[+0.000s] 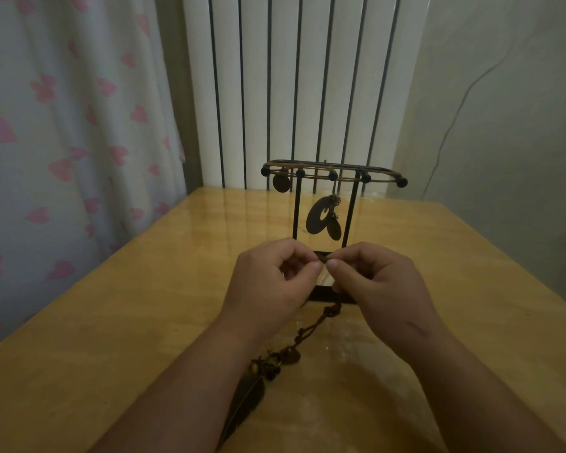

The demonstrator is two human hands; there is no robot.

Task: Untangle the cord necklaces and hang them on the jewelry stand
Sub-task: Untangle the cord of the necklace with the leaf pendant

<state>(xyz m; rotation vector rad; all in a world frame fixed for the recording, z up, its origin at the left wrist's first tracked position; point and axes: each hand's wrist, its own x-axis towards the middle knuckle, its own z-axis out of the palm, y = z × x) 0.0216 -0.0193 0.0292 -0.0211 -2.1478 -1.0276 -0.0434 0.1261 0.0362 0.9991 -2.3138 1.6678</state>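
Note:
A black wire jewelry stand (354, 210) stands at the middle of the wooden table (111, 322). Brown cords lie over its top bar, with a round disc pendant (281, 183) at the left and an oval ring pendant (319, 219) hanging in the middle. Just in front of the stand, my left hand (268, 282) and my right hand (379, 286) meet fingertip to fingertip and pinch the end of a brown cord necklace (311, 328). The knotted cord trails down between my wrists to a cluster of beads and a dark feather pendant (245, 400) lying on the table.
A white radiator (294, 86) stands behind the table. A curtain with pink hearts (62, 125) hangs at the left. A thin cable (455, 116) runs down the wall at the right.

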